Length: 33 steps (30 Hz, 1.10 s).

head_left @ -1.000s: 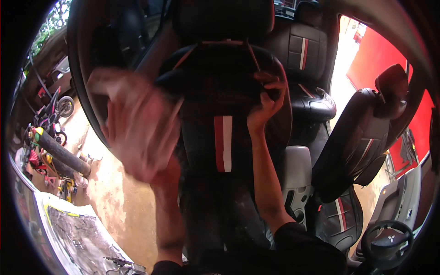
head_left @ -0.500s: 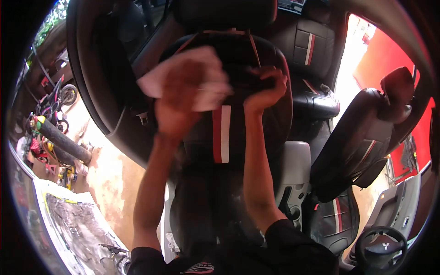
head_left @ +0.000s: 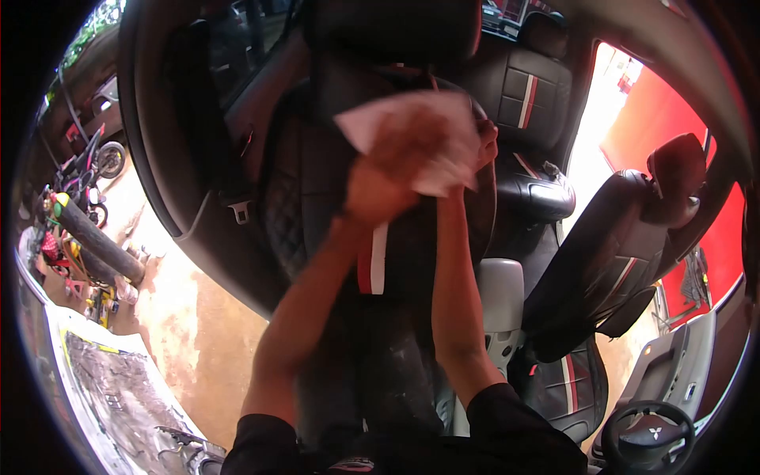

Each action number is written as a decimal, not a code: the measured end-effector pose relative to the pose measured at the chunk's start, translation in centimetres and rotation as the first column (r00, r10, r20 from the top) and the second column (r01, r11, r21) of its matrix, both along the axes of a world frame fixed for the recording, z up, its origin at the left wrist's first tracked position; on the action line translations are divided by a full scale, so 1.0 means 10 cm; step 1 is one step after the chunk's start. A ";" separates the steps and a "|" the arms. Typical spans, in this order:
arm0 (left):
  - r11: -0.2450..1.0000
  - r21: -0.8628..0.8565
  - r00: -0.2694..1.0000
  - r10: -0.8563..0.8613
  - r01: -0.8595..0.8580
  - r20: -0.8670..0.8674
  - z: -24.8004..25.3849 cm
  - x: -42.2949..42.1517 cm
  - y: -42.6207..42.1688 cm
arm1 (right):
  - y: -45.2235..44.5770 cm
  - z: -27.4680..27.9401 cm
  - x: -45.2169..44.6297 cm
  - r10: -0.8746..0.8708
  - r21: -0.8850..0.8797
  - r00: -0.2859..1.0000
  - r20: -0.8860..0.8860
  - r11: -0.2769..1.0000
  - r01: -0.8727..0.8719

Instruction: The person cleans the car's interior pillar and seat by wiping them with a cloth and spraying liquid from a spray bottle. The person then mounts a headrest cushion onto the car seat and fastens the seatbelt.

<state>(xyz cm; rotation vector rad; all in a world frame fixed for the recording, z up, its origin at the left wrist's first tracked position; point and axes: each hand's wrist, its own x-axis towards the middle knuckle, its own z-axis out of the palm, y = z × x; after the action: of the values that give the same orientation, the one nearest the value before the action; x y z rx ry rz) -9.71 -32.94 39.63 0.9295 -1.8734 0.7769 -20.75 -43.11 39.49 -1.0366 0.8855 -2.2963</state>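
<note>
- Blurred left hand (head_left: 400,154) over a pale pink fabric cloth (head_left: 450,119); spread or pinching, cannot tell.
- Right hand (head_left: 488,144) partly behind it, grip unclear, by the black leather seatback's (head_left: 305,214) right edge.
- Well left of the left hand, open brown ground (head_left: 226,324).
- Since 0.5 s ago, cloth and left hand shifted toward the right hand.

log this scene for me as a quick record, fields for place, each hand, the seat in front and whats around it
place: vehicle interior
left hand: on a pale cloth, motion-blurred, exact grip unclear
right hand: partly hidden behind the cloth, near the seat's edge; grip unclear
seat in front: black, with a red and white stripe
around it: gray console, black headrest above, steering wheel at the picture's lower right
</note>
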 end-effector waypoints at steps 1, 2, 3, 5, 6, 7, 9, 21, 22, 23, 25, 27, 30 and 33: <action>0.986 -0.070 0.988 0.147 -0.150 -0.036 0.02 0.23 0.00 | -0.02 -0.01 -0.03 -0.020 0.023 1.000 0.019 1.000 0.020; 0.963 -0.186 0.968 0.162 -0.197 -0.191 0.03 0.46 -0.05 | 0.07 0.10 0.08 0.015 -0.084 0.988 0.152 0.996 -0.002; 0.923 -0.288 0.930 0.153 -0.255 -0.333 0.05 0.72 -0.10 | 0.03 0.07 0.09 0.025 -0.114 0.989 0.149 0.993 -0.008; 0.950 -0.074 0.734 0.183 -0.304 -0.654 0.09 1.15 -0.07 | -0.03 -0.01 0.13 0.046 -0.164 0.989 0.138 0.986 -0.023; 0.954 -0.021 0.648 0.188 -0.300 -0.738 0.10 1.25 -0.05 | -0.02 -0.02 0.16 0.049 -0.149 0.985 0.168 0.989 -0.024; 0.951 -0.090 0.671 0.140 -0.295 -0.728 0.13 1.25 -0.01 | 0.00 0.01 0.21 0.054 -0.144 0.979 0.196 0.989 -0.025; 0.959 -0.195 0.764 0.035 -0.208 -0.644 0.13 1.08 0.02 | 0.00 0.01 0.22 0.045 -0.137 0.982 0.185 0.990 -0.020; 0.783 0.569 0.816 0.146 0.251 -0.559 -2.07 0.02 1.01 | -0.11 0.01 -0.12 0.120 0.036 0.957 -0.263 0.993 -0.114; 0.723 0.633 0.739 0.260 0.278 -0.621 -2.21 0.01 1.21 | -0.11 0.00 -0.09 0.085 -0.006 0.970 -0.226 0.996 -0.089; 0.656 0.678 0.654 0.357 0.333 -0.667 -2.37 0.00 1.38 | -0.11 -0.02 -0.06 0.055 -0.041 0.979 -0.194 0.997 -0.064; 0.626 0.677 0.524 0.455 0.386 -0.720 -2.55 -0.03 1.63 | -0.07 -0.04 0.03 -0.022 -0.101 0.995 -0.102 0.995 0.011; 0.697 0.616 0.446 0.449 0.367 -0.774 -2.58 -0.06 1.79 | 0.06 -0.09 0.22 -0.111 -0.138 0.994 0.020 0.984 0.113; 0.694 0.590 0.440 0.416 0.412 -0.796 -2.40 -0.05 1.77 | 0.25 -0.30 0.28 -0.246 -0.065 0.909 -0.336 0.969 0.238; 0.711 0.572 0.453 0.385 0.410 -0.804 -2.43 -0.04 1.74 | 0.38 -0.32 0.28 -0.238 -0.047 0.873 -0.425 0.969 0.241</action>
<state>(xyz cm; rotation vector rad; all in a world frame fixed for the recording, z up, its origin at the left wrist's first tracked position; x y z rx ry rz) -10.12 -15.58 15.37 1.4199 -1.0879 -0.5761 -17.94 -39.30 36.27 -1.5437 1.2559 -2.2919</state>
